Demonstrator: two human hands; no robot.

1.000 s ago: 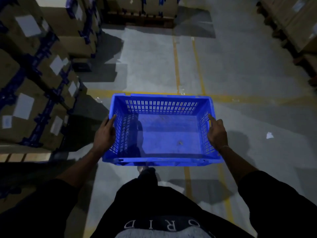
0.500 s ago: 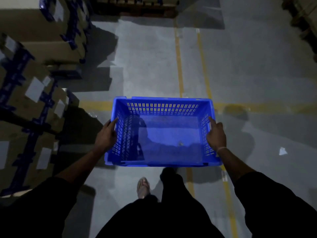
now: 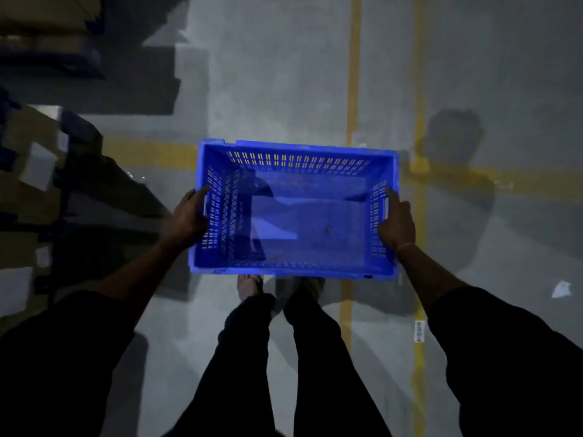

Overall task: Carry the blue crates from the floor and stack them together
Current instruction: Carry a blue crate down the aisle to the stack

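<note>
While each hand keeps a clenched grip on an end wall, the left hand [image 3: 186, 220] and right hand [image 3: 397, 223] hold the empty blue slotted plastic crate [image 3: 295, 209] level above the grey concrete floor [image 3: 268, 89], likely balanced for carrying.

Open concrete floor [image 3: 284, 89] runs from 12 to 3 o'clock, marked only by flat yellow lines [image 3: 353, 74] and a scrap of paper [image 3: 561, 290] at 4 o'clock. From 8 to 11 o'clock stacked cardboard boxes [image 3: 28, 171] wall off the left side, close beside the left hand [image 3: 186, 220]. The blue crate [image 3: 295, 209], gripped at both ends, fills the middle above the feet.
</note>
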